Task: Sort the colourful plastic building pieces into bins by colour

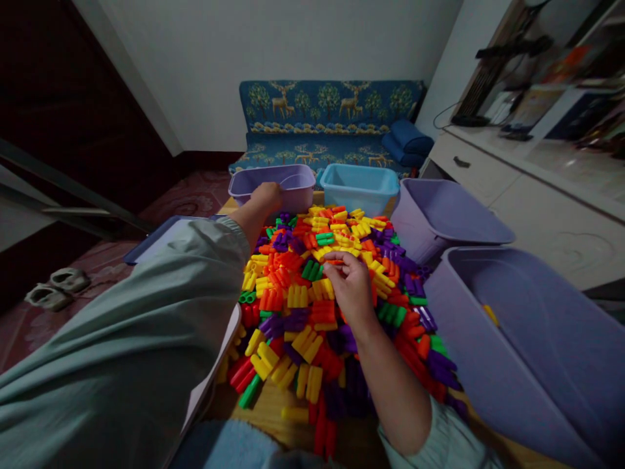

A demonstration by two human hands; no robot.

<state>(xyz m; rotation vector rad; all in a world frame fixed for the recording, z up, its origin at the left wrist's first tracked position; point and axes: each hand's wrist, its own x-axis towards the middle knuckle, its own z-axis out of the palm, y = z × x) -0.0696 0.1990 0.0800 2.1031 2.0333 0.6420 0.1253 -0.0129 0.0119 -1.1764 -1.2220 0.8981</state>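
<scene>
Right now I have the left hand (267, 195) over the near rim of the left purple bin (299, 198), knuckles up and fingertips hidden beyond the rim. I keep the right hand (349, 280) low over the middle of the heap of plastic pieces (297, 296), its fingers bent and its thumb just beside a green piece (312, 270). From my dim view of the fingertips, I cannot tell whether either hand grips a piece.

I see the heap spread across the wooden worktop (273, 412), a jumble of yellow, orange, red, purple and green tubes, many joined side by side in twos and threes. At its far edge, next to the left purple bin, I have a light blue bin (359, 198). On the right I see two more purple bins: a farther one (415, 221) and a large near one (488, 371), with a yellow bit (491, 315) showing at the rim of the large one. Beyond the worktop I make out a blue deer-patterned sofa (312, 144) against the wall
</scene>
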